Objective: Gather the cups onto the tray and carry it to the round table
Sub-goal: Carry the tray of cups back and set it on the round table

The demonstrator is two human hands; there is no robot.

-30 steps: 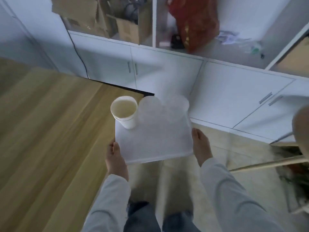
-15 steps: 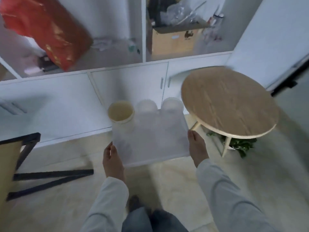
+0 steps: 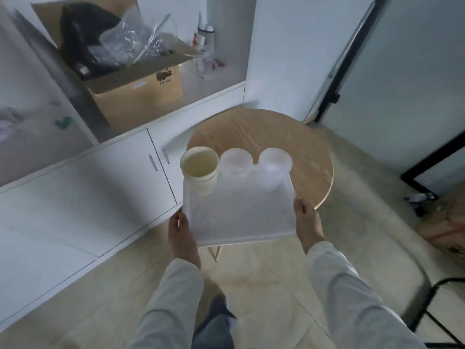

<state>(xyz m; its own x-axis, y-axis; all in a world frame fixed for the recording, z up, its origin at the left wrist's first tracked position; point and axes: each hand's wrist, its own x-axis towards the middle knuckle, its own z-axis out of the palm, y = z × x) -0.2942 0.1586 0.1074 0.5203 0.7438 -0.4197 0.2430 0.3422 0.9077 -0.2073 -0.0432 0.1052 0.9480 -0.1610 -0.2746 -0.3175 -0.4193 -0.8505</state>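
Observation:
I hold a white square tray (image 3: 239,217) in the air in front of me. My left hand (image 3: 182,233) grips its left edge and my right hand (image 3: 308,222) grips its right edge. Three cups stand along the tray's far edge: a cream paper cup (image 3: 200,170) at the left, a translucent plastic cup (image 3: 237,163) in the middle and another translucent cup (image 3: 275,165) at the right. The round wooden table (image 3: 289,142) lies just beyond and partly under the tray's far half.
White low cabinets (image 3: 88,187) run along the left, with an open cardboard box (image 3: 136,91) full of plastic wrap on top. A glass door with a dark frame (image 3: 412,96) stands at the right. A black chair frame (image 3: 437,298) sits lower right on the tiled floor.
I have turned right and stepped toward the round table with the tray. The long wooden table has left the view, and the round table now sits under the tray's far edge.

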